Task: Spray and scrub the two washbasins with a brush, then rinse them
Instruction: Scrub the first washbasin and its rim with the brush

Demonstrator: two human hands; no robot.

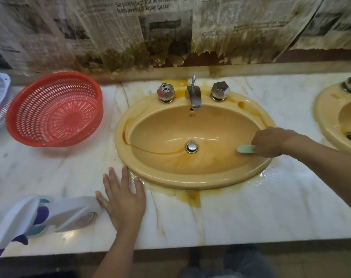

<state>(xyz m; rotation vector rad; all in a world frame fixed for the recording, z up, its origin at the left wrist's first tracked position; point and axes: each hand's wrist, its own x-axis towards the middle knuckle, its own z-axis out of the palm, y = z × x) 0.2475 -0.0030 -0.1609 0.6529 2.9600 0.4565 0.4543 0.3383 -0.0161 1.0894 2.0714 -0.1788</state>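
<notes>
In brown-streaked washbasin (170, 167) | right hand (271, 142) grips green brush (245, 149) | left hand (123, 199) flat on counter (250, 213)

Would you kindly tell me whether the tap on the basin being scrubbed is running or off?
Off: no water falls from the tap into the basin, which shows only brown streaks.

A single head-worn wide-angle view is aimed forward and down from close above; the washbasin (190, 183) is centred, a second washbasin (324, 111) clipped at three o'clock.
</notes>
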